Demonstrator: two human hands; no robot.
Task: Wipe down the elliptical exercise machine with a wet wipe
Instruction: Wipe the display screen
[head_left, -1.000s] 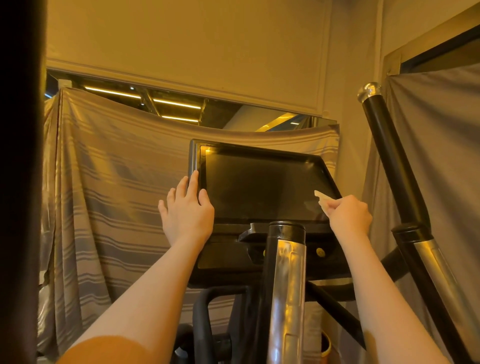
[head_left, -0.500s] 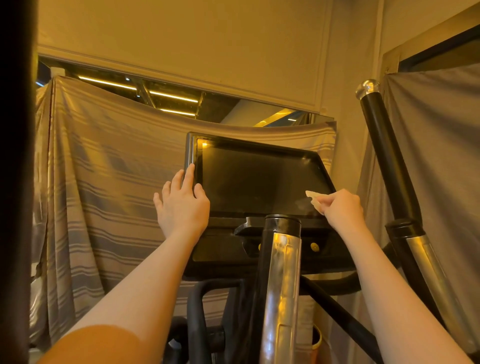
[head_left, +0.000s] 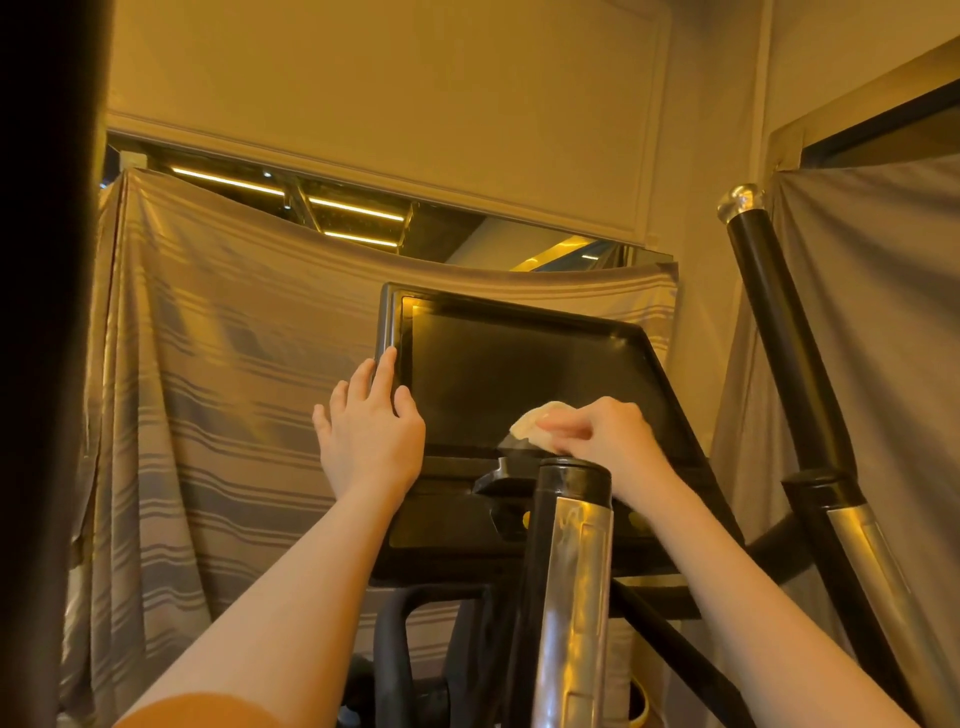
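The elliptical's dark console screen (head_left: 524, 369) stands in front of me, tilted back. My left hand (head_left: 371, 434) lies flat with fingers spread against the screen's left edge, steadying it. My right hand (head_left: 605, 434) presses a pale folded wet wipe (head_left: 535, 423) on the lower middle of the screen, just above the bottom bezel. The black-capped top of a chrome handlebar post (head_left: 571, 561) rises in front and hides part of the console's lower panel (head_left: 447, 525).
A second black and chrome handle arm (head_left: 779, 332) slants up on the right. Striped grey cloth (head_left: 218, 415) hangs behind the console, plain grey cloth (head_left: 893, 322) to the right. A dark upright (head_left: 47, 364) fills the left edge. A mirror strip shows ceiling lights.
My right hand has slid the wipe leftward along the lower part of the screen, from its right side to the middle. The left hand stays on the left edge.
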